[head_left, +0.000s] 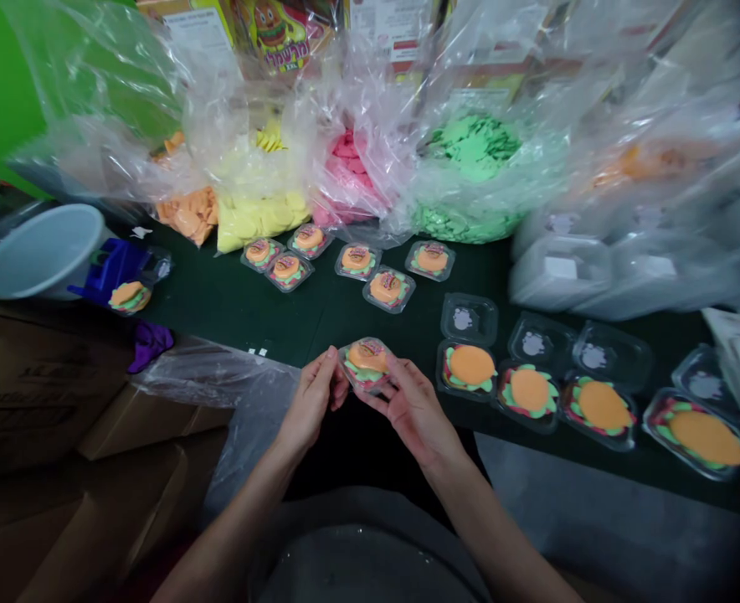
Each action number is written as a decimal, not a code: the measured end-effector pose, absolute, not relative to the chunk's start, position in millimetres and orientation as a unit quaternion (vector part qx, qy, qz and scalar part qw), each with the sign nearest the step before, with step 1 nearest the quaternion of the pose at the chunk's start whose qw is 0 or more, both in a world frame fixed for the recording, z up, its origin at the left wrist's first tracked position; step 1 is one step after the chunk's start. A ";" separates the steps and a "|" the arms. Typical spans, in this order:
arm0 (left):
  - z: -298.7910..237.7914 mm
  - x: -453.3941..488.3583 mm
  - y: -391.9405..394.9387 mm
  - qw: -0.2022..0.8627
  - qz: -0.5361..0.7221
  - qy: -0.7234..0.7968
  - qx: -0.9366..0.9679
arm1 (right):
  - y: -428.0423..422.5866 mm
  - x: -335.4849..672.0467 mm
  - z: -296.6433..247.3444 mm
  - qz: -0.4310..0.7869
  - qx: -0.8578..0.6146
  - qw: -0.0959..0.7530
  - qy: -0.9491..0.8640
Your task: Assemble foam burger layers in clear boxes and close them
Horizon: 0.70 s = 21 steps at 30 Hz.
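Note:
In front of my body, at the table's near edge, I hold a closed clear plastic clamshell box point(366, 365) with a toy-like burger inside: orange bun, green and red layers, a printed label on the lid. My right hand point(415, 410) grips its right side, thumb on top and fingers beneath. With thumb and curled fingers, my left hand point(316, 394) pinches at the box's left edge. To the right stand several open clamshell boxes point(469, 368), each with a burger in the base and its lid folded back. Several closed, labelled boxes point(388, 289) lie farther back on the table.
Plastic bags of orange, yellow point(260, 219), pink point(348, 180) and green pieces point(474, 151) line the back. Stacked empty clamshells point(562, 272) stand right. At left are a blue tape dispenser point(115, 266), a loose burger point(130, 296), a pale tub point(43, 251) and cardboard boxes point(37, 394).

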<state>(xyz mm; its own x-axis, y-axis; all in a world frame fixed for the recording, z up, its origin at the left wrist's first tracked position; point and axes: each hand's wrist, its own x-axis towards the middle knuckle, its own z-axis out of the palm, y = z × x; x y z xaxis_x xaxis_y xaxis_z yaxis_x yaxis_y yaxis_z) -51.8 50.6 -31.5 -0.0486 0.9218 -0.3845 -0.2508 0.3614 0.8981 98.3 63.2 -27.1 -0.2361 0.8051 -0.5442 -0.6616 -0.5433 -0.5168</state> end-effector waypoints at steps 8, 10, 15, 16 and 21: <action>-28.4 -54.1 35.2 0.640 0.445 0.545 0.307 | 55.6 86.0 -24.1 0.733 -0.439 0.502 -0.131; -28.0 -54.0 30.6 0.649 0.433 0.540 0.316 | 54.8 83.4 -23.8 0.714 -0.452 0.516 -0.140; -30.5 -52.4 23.7 0.648 0.456 0.529 0.303 | 54.8 80.3 -25.0 0.707 -0.453 0.522 -0.149; -31.3 -51.6 23.2 0.647 0.463 0.527 0.298 | 54.7 79.6 -25.7 0.707 -0.453 0.522 -0.153; -33.7 -45.8 22.7 0.637 0.483 0.538 0.267 | 52.5 73.5 -30.1 0.697 -0.449 0.538 -0.154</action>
<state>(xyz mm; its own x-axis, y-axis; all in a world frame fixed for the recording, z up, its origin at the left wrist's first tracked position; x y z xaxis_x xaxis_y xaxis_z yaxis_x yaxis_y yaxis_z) -45.8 22.7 -33.7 -0.0452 0.9029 -0.4275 -0.3276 0.3908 0.8602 73.5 52.5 -30.1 -0.0183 0.8875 -0.4604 -0.6119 -0.3741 -0.6969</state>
